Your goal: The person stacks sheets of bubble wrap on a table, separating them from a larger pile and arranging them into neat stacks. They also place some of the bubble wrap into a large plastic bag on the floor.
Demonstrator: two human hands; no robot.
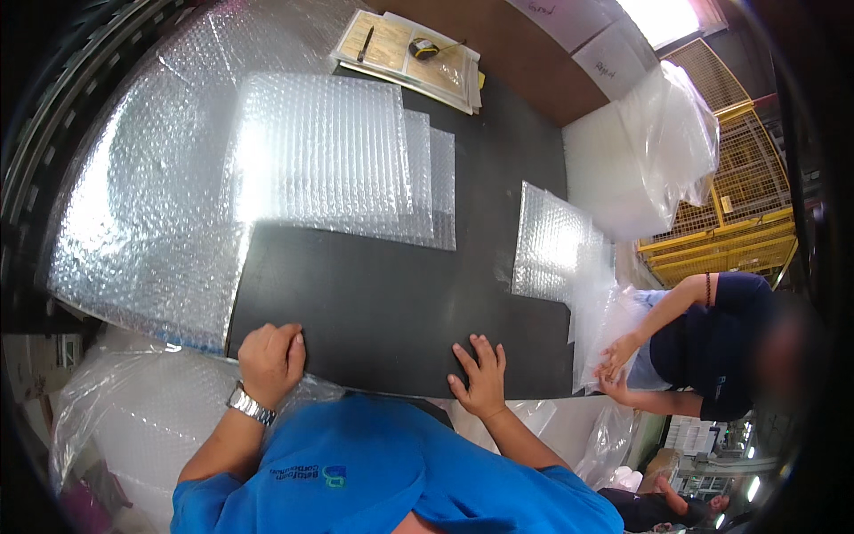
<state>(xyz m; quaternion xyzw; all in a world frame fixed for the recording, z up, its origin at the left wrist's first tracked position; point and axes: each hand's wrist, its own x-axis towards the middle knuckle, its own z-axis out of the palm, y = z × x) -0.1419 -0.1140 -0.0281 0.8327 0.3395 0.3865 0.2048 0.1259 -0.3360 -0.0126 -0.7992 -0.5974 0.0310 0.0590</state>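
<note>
Bubble-wrap sheets [325, 147] fanned out toward the black table's [391, 303] far left
probably super light, floppy, kinda slick; I'd pinch those staggered right edges; left hand [271, 360] loosely fisted at the near edge, right hand [483, 378] splayed on the tabletop; bare sliding room in between

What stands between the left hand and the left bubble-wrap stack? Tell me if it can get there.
Likely yes: only black tabletop lies between the left hand and the left bubble-wrap stack.
</note>
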